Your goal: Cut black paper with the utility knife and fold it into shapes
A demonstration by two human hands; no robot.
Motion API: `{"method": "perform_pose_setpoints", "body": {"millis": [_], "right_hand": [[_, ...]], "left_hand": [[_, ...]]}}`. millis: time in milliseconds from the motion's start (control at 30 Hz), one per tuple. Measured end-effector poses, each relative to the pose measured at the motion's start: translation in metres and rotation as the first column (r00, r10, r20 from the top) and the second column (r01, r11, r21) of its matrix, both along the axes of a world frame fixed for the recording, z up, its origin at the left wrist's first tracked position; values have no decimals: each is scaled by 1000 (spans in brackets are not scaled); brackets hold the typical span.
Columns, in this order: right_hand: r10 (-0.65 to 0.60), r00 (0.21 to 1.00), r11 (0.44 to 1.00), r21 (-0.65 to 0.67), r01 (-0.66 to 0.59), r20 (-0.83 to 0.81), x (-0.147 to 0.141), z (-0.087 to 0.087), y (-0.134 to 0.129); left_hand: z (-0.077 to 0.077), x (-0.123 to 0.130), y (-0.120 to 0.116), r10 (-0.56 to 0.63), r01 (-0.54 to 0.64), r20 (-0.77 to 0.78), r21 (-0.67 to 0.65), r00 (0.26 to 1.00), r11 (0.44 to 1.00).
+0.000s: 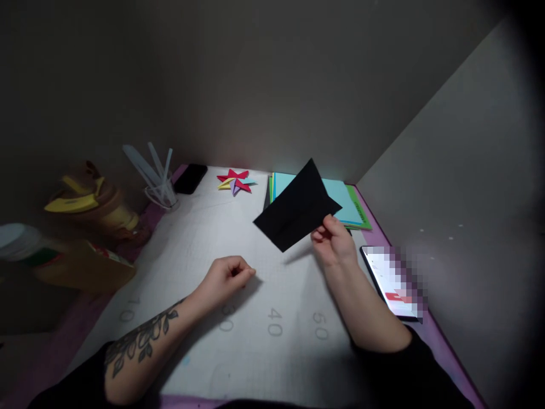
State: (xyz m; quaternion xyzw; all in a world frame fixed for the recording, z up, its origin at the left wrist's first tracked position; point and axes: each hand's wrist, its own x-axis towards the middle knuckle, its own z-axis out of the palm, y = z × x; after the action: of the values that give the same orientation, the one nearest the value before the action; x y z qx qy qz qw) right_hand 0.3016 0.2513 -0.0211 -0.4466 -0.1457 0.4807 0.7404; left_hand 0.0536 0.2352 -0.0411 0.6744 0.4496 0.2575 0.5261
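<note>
Plain grey walls [255,85] meet behind a dimly lit, white-and-purple table [183,244].

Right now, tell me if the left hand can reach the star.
Likely yes: nothing seems to stand between the left hand and the star; the black paper is held to the right.

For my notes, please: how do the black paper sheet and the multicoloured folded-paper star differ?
The black paper sheet is one dark colour, while the multicoloured folded-paper star shows red, yellow, purple and light blue. The sheet is held up in the right hand; the star lies on the white gridded mat. The sheet looks larger than the star. Both appear to be paper.
</note>
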Motion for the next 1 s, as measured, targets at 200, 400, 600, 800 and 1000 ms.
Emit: {"method": "perform_pose_setpoints", "body": {"millis": [200,400,600,800,1000], "right_hand": [[159,978,986,-26,-163,-132,-36,-14,-9],[252,963,965,-47,-257,-90,-62,-19,-17],[123,992,991,-57,-122,11,-29,-17,-6],[101,988,994,-43,-97,117,0,2,2],[497,815,868,-168,-468,299,-17,5,-9]], "left_hand": [[-14,6,-1,-112,117,60,-94,992,989],[-11,3,1,55,-50,32,-126,998,991],[0,3,3,112,-109,19,-122,994,987],[1,3,6,-39,38,1,-153,999,988],[2,1,5,-214,211,14,-239,977,948]]}}
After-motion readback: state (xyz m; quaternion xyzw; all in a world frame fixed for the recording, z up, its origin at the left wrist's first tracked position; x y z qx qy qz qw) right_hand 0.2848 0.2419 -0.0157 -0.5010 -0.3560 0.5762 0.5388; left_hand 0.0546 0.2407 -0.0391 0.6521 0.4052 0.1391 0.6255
